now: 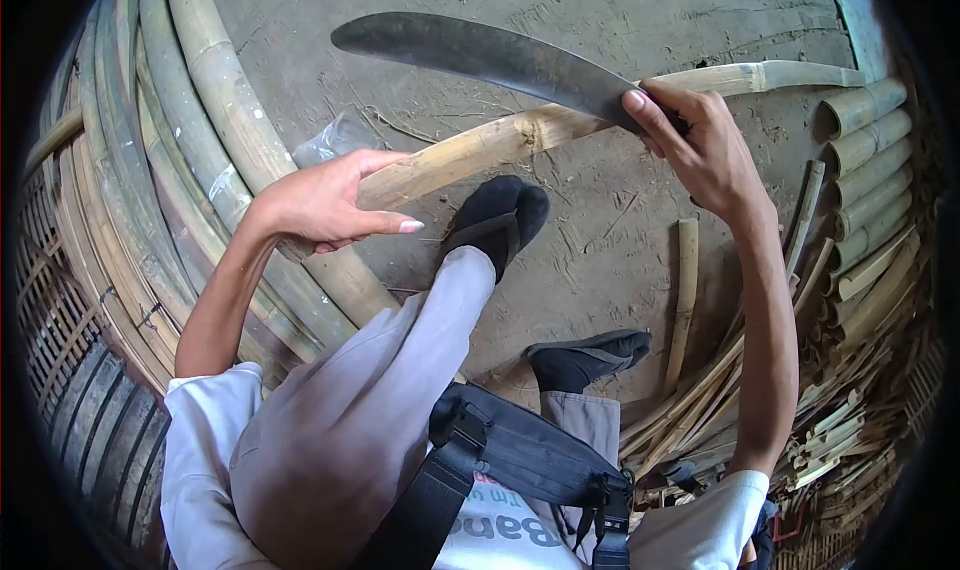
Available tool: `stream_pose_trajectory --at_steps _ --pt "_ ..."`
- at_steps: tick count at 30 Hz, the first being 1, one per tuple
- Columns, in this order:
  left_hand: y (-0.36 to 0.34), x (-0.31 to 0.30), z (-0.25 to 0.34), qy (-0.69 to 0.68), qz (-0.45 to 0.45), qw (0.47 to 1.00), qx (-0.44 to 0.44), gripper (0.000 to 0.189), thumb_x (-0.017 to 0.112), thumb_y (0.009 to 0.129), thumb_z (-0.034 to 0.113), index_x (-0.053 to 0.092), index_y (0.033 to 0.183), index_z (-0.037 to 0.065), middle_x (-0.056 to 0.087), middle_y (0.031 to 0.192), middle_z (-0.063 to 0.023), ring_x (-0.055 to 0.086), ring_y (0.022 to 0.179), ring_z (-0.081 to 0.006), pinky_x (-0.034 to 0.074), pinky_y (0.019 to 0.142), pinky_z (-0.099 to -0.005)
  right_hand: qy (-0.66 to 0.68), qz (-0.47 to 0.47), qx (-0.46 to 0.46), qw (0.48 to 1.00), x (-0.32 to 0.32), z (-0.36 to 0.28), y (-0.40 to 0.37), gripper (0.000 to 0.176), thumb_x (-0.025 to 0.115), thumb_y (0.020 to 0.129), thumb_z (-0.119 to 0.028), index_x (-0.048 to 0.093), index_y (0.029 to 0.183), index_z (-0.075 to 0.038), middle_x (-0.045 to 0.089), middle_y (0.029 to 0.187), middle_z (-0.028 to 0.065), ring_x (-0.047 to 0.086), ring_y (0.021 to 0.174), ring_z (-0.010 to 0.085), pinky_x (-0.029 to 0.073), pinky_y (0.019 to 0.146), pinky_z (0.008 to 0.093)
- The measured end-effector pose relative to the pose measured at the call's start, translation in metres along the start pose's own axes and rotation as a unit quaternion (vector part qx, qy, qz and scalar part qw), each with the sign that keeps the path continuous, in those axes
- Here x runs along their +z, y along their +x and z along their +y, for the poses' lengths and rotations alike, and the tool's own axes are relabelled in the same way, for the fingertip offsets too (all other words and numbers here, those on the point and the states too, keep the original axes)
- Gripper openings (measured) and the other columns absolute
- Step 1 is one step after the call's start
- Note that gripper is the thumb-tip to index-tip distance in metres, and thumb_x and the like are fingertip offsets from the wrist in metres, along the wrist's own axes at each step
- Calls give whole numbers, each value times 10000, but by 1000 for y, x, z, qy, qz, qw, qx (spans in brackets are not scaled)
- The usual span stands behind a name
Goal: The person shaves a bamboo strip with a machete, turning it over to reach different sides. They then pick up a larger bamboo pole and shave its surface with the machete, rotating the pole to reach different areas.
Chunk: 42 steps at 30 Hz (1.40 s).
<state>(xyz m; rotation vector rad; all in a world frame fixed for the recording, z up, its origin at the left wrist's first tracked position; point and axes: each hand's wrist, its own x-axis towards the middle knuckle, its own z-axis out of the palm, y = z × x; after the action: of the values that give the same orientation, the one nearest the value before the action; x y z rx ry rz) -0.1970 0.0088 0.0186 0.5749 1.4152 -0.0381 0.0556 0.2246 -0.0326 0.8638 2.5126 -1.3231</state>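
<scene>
My right hand [690,145] is wrapped round the handle end of a machete [500,60], its thumb pressed along the base of the dark, broad blade. The blade points left, above a length of split bamboo [500,142] that it overlaps near my hand. My left hand [325,198] grips the near end of that bamboo, thumb stretched out below it and the other fingers partly hidden beneath. From there the pale piece, with a node near its middle, runs up to the right behind my right hand. The machete's handle is mostly covered by my fingers.
Long bamboo poles [205,45] lie along the left. At the right, cut bamboo sections [868,150] are stacked above a heap of thin strips [720,405]. One short bamboo piece [684,290] lies on the dirt floor [600,240] near my sandalled foot [590,358].
</scene>
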Motion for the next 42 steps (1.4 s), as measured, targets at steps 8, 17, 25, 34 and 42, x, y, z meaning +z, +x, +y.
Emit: stream_pose_trajectory --at_steps 8,17,25,34,42 --pt "0 1 -8 -72 -31 997 13 672 569 832 64 373 1474 108 522 610 31 468 408 -61 383 354 -231 10 -1 13 1000 13 -8 -13 496 544 988 -393 676 778 37 484 492 140 410 413 209 372 460 382" --pt "1 23 -16 -95 -30 995 23 619 598 869 58 384 1449 74 542 713 34 475 468 -43 371 374 -218 63 67 74 993 38 -9 -35 457 540 997 -359 612 796 44 474 514 184 423 434 282 390 480 394" --pt "-21 41 1 -188 -115 975 -30 521 617 889 69 452 1383 56 574 749 29 480 488 -35 383 411 -213 87 54 142 985 40 -37 -73 430 557 988 -338 597 780 36 465 530 211 447 452 346 397 489 394" --pt "-20 57 0 -222 -129 966 -13 495 671 915 126 467 1361 63 554 738 54 477 529 -6 376 450 -188 72 51 140 986 44 -43 -85 447 539 999 -340 635 781 39 527 496 177 563 428 262 430 465 404" --pt "-19 61 -7 -226 -148 963 24 495 656 931 127 451 1379 76 498 672 74 442 500 -6 345 423 -195 -40 90 110 989 40 -54 -85 460 548 980 -391 614 780 19 551 548 221 594 516 395 449 509 453"
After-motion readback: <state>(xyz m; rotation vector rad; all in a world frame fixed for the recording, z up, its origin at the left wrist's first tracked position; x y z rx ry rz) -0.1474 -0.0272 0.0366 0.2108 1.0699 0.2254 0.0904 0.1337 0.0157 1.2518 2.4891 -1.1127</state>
